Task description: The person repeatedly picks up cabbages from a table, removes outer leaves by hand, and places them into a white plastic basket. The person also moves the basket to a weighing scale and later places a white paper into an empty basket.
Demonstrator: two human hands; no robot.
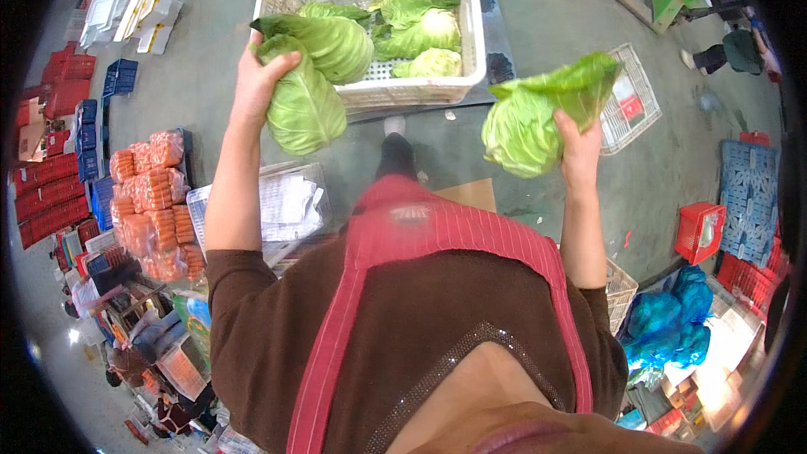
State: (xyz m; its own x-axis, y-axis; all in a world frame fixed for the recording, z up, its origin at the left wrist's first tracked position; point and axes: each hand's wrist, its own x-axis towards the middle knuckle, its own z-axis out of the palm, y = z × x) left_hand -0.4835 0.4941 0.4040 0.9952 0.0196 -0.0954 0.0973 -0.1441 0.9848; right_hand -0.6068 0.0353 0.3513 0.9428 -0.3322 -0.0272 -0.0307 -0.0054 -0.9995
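My left hand [261, 79] grips a pointed green cabbage [306, 107] at its leafy end, thumb over the leaves. Another cabbage [343, 47] lies against it at the near left corner of a white plastic crate [403, 93]; whether my fingers hold this one too, I cannot tell. More cabbages [419, 38] rest inside the crate. Out to the right of the crate, my right hand [581, 145] has hold of a cabbage [526, 126] by its loose outer leaves, the round head hanging to the left.
A flat white crate [649, 101] is on the floor at right. Bagged carrots [154, 183] are stacked at left beside a crate with white paper [290, 208]. Blue net sacks [668, 315] stand at lower right. Another person [741, 50] is at the far right.
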